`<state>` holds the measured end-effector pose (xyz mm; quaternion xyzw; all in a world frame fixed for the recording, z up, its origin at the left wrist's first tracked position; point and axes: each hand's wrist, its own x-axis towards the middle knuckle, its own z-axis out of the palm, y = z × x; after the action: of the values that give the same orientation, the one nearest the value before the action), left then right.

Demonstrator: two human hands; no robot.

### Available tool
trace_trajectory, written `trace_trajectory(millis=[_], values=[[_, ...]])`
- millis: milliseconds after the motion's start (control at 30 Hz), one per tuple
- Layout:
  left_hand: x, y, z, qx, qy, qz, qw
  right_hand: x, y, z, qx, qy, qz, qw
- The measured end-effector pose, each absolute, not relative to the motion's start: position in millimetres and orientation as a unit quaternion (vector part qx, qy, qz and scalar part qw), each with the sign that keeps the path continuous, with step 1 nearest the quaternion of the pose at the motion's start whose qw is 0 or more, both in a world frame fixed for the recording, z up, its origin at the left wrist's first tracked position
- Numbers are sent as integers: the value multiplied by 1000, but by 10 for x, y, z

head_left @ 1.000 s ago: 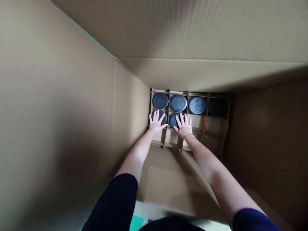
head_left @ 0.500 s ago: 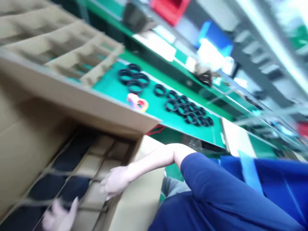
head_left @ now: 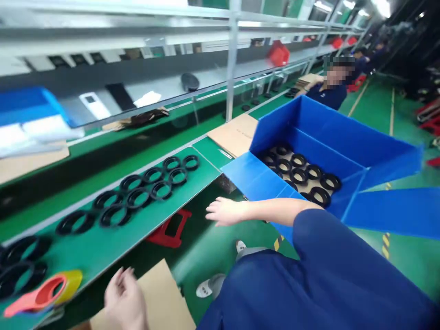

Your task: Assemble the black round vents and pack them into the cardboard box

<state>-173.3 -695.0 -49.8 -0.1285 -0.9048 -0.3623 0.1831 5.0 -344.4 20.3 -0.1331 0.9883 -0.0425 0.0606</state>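
My right hand [head_left: 225,211] hangs in the air with fingers stretched out, holding nothing, just left of an open blue plastic crate [head_left: 330,137] that holds several black rings [head_left: 298,161] on cardboard. My left hand [head_left: 124,298] is low at the bottom edge, fingers loosely apart and empty, above a cardboard box flap [head_left: 161,298]. Several more black rings [head_left: 142,190] lie in rows on the green workbench [head_left: 113,238] in front of me.
A red and yellow tape dispenser [head_left: 41,293] lies at the bench's near left. A red stool [head_left: 170,228] stands under the bench. A flat cardboard sheet [head_left: 233,133] lies further along. Shelving [head_left: 232,55] runs above. Another person [head_left: 330,89] works at the far right.
Both hands have come out of the deep cardboard box with its divider cells and dark lids. My view has swung right along the bench to the blue crate, and my right hand now hovers beside it.
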Motion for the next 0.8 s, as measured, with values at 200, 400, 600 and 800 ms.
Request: trace_trajectory(millis=[200,400,600,800], values=[[-953,-4445,-305,-434,-803,-405,51,1795,-2054,-463,340,929,-145,18],[-193,-3003,-336,-769,-584,-220,-138,2633,-1917,-1093,538,755,-370,61],[329,-2294,-744,-830,-510,47,-220,2439,-2008,-1392,604,751,-266,-18],[207,-2521,-1092,-870,-450,102,-170,2192,-2377,-1407,633,740,-222,-39]])
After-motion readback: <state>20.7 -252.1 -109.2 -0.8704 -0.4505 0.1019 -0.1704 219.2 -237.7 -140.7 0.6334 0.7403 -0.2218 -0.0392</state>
